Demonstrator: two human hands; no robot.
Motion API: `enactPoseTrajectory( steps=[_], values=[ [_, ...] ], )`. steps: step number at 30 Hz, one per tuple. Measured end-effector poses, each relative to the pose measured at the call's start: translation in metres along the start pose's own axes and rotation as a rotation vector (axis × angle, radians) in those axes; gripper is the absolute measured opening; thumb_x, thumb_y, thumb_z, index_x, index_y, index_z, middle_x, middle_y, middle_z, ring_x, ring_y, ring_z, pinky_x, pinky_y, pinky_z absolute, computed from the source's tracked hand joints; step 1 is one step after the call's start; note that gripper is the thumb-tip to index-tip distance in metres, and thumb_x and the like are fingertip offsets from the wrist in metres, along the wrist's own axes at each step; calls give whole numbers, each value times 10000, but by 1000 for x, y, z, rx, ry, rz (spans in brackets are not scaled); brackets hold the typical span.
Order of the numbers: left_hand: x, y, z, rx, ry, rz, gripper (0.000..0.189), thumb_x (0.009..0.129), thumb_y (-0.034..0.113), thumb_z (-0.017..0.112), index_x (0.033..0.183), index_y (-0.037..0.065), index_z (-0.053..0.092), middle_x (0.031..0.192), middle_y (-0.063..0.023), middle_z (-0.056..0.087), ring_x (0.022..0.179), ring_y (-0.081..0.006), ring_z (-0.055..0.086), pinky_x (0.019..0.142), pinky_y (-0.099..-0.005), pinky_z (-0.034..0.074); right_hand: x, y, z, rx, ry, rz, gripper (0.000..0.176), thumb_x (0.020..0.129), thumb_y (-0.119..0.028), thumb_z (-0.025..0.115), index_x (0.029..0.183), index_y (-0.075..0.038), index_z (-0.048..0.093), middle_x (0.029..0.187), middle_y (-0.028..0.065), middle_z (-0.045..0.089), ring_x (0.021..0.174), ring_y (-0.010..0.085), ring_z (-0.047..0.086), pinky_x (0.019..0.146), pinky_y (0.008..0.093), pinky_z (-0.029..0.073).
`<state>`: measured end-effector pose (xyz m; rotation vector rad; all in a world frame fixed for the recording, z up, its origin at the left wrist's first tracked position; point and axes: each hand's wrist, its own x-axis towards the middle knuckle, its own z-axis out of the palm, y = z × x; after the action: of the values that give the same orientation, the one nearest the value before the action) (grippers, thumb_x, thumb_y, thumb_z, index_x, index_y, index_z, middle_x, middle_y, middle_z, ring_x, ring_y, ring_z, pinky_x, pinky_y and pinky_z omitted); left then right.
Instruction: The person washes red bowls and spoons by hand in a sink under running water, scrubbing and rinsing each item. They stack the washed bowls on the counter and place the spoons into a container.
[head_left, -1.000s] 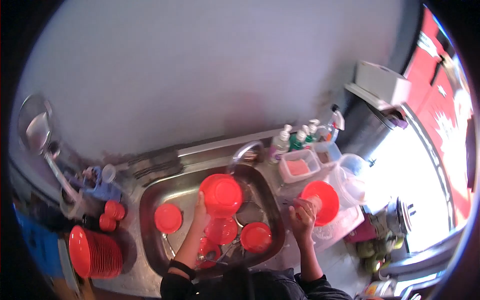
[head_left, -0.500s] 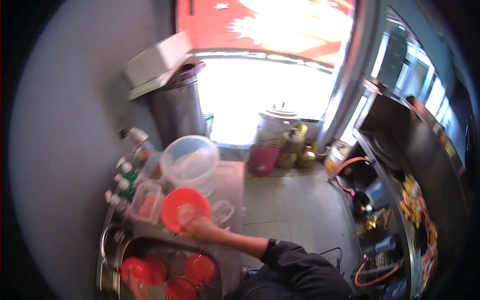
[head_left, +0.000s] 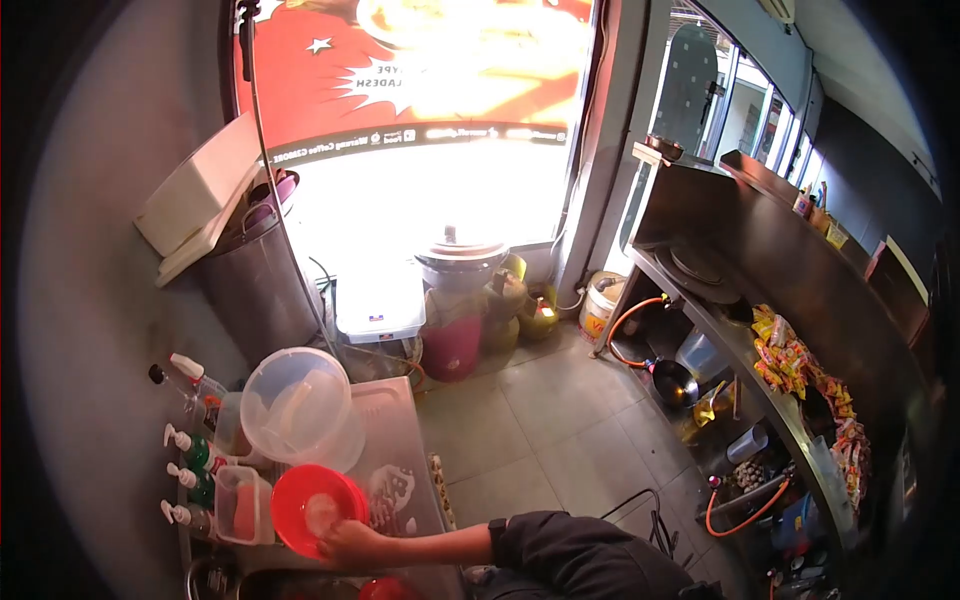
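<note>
At the right hand [head_left: 345, 541]: fingers closed on the near rim of the red bowl [head_left: 312, 508]. The bowl is tipped open-side toward the camera, over the pale counter tray [head_left: 398, 445]. There is a pale patch inside the bowl by the fingertips (cloth, foam or glare, cannot tell).

Changed over the last second: the view has swung off the sink and round to the room on the right-hand side. Hand and bowl keep the same grip. The sink has dropped almost out of frame, and only one red dish [head_left: 386, 590] shows below the hand at the bottom edge. The left hand was on a bowl in the sink a second ago and is now out of frame, so I cannot tell its state. My read: the head turned and the work did not move. The bowl is out of the sink, beside it, in hand.

Pose: the right forearm runs out flat from the dark sleeve [head_left: 560, 548] toward the bowl, with a dark band [head_left: 497, 527] at the wrist. The hand sits at the bowl's lower edge.

Just beyond the bowl is a clear tub [head_left: 298, 405]. Past the bowl, away from the arm, are a small clear box [head_left: 240, 505] with something pink in it, then pump bottles [head_left: 185, 470].
</note>
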<state>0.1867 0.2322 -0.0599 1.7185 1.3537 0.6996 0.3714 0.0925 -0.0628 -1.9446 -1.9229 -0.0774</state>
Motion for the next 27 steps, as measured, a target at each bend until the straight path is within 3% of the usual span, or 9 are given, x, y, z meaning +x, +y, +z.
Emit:
enactPoseTrajectory(
  steps=[2,8,10,15,17,18,21,23,27],
  values=[
    [8,9,14,23,-16,18,473,712,275,561,1108,85,385,1037,-123,453,866,-254,494,707,-378,419,1,-1,-6,-57,-94,-65,231,695,-256,458,629,-41,513,608,109,525,535,235,517,483,332,407],
    [22,29,41,84,-59,59,463,707,268,562,1098,82,399,1024,-126,463,858,-259,497,701,-374,420,-2,0,0,-148,147,-86,194,671,-204,454,583,-54,539,600,88,540,470,187,509,399,292,365],
    [24,34,45,100,-67,77,459,705,266,563,1095,81,404,1020,-128,466,855,-261,498,699,-373,420,-3,-1,-18,-31,-10,-60,187,658,-280,447,660,-107,520,613,28,524,497,180,516,403,316,375],
    [14,44,47,138,-72,131,451,701,260,564,1086,78,415,1009,-131,474,849,-265,501,695,-370,420,-3,1,1,-26,256,-78,176,654,-263,441,615,-110,518,561,37,509,476,171,507,392,305,369],
    [7,48,43,156,-62,154,448,699,257,564,1083,77,420,1005,-132,477,847,-267,502,693,-368,420,-2,-1,-4,-12,-76,-1,177,675,-259,443,673,-103,525,590,40,529,508,178,519,421,312,385],
    [2,50,41,162,-59,169,446,698,256,565,1081,77,422,1002,-133,479,845,-267,503,692,-368,420,-2,-2,-5,-15,-66,-4,177,675,-259,443,673,-103,525,590,40,529,508,178,519,421,312,385],
    [-15,56,36,184,-46,211,441,695,253,565,1076,75,429,996,-134,484,841,-270,505,689,-366,420,-2,-2,-3,0,-1,-33,247,680,-237,437,597,-32,548,649,138,541,538,231,520,446,317,393],
    [-28,59,31,199,-33,243,438,694,250,566,1072,74,434,991,-136,487,839,-272,506,687,-365,421,-1,-1,4,-180,368,-109,306,688,-265,418,599,-6,555,667,191,528,620,293,516,514,352,414],
    [-59,67,20,236,2,317,432,690,246,567,1065,72,443,983,-138,493,834,-275,508,683,-362,421,1,-3,-1,-101,237,-38,340,669,-286,423,610,18,563,716,235,522,691,350,502,580,397,415]
  ],
)
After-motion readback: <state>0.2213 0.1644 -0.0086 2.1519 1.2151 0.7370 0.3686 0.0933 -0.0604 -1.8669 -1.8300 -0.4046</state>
